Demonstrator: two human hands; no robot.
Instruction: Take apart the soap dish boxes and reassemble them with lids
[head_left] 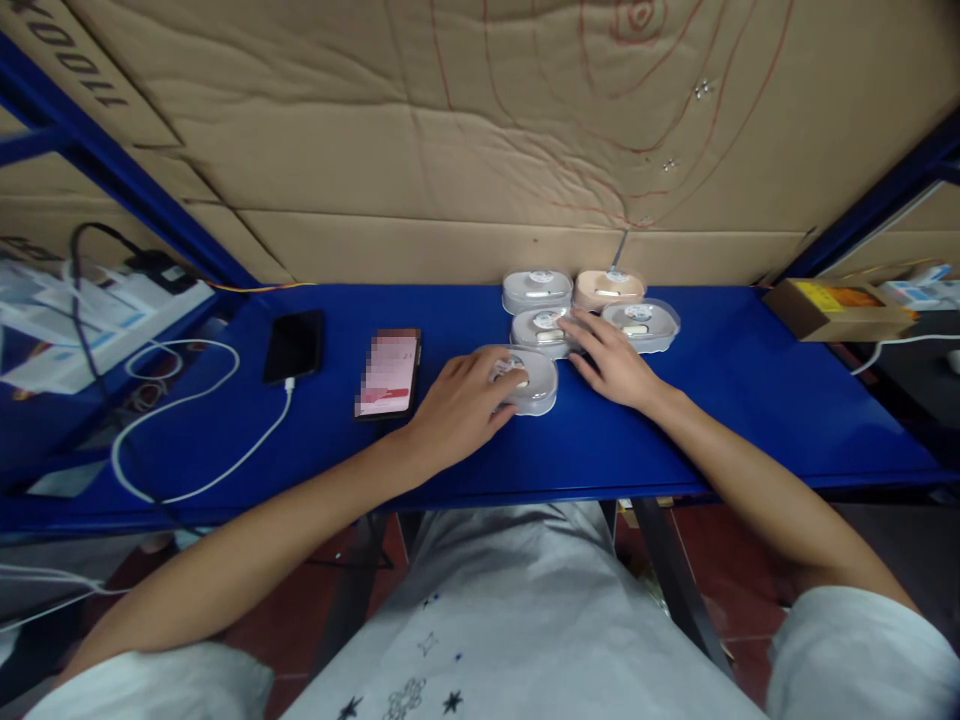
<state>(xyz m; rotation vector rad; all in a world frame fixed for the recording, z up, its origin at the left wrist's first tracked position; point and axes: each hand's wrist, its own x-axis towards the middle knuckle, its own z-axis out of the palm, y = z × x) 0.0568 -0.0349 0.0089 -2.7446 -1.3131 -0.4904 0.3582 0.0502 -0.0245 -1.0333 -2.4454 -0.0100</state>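
Several oval, clear-lidded plastic cases with round labels stand grouped on the blue table. My left hand (465, 400) reaches over the nearest case (541, 385), its fingers and thumb closed around the left part. Just behind that one is another grey case (529, 335), and the fingertips of my right hand (615, 365) rest at its right end, fingers apart. To the right of those fingertips sits a similar case (656, 325). Farther back are a grey case (525, 290) and a peach-coloured case (592, 285). What lies inside the cases is hard to make out.
A phone with a lit screen (390, 370) lies left of my left hand. Beyond it a dark phone (292, 347) is plugged into a white cable (232, 470). Power strips (97, 345) fill the left side. A small cardboard box (832, 320) stands at the right; a cardboard wall (360, 170) closes the back.
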